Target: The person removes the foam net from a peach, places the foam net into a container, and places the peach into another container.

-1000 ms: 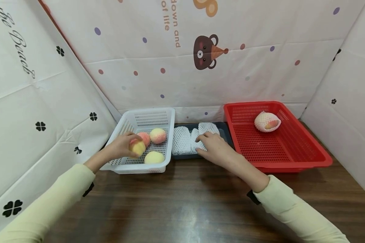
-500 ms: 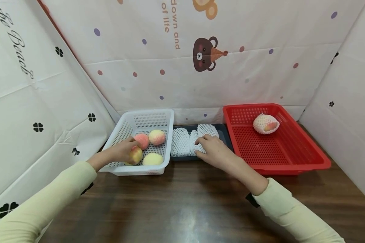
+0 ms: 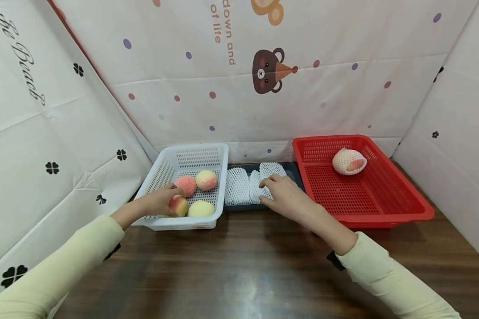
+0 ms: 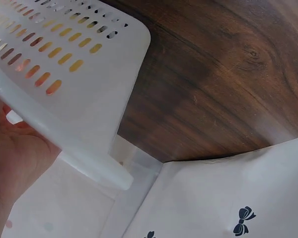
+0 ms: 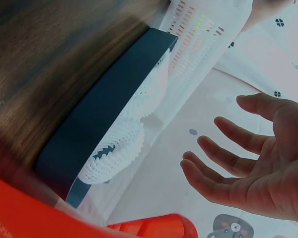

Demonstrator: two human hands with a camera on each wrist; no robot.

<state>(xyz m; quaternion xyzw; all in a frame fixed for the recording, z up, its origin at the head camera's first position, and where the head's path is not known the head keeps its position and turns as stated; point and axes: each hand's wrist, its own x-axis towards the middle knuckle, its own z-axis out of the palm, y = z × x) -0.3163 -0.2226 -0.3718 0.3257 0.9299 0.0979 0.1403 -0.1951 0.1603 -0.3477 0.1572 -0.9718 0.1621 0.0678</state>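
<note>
In the head view, my left hand (image 3: 159,201) grips a yellow-red peach (image 3: 178,205) inside the white basket (image 3: 222,177); part of the fruit is hidden by the fingers. Close by lie a pink peach (image 3: 186,185), a pink-and-cream peach (image 3: 206,180) and a pale yellow peach (image 3: 201,208). My right hand (image 3: 289,199) hovers over white foam fruit nets (image 3: 237,186) in a dark tray (image 3: 293,170). The right wrist view shows this hand with its fingers loosely bent, apart from the nets and holding nothing.
To the right stands a red basket (image 3: 367,195), with a peach in a foam net (image 3: 349,161) at its back. The tray sits between the two baskets on a dark wooden table (image 3: 207,270). Printed white sheets (image 3: 175,71) enclose the back and sides.
My left hand has lowered the yellow-red peach toward the basket's floor, turning it a little. The right hand stays nearly in place over the nets.
</note>
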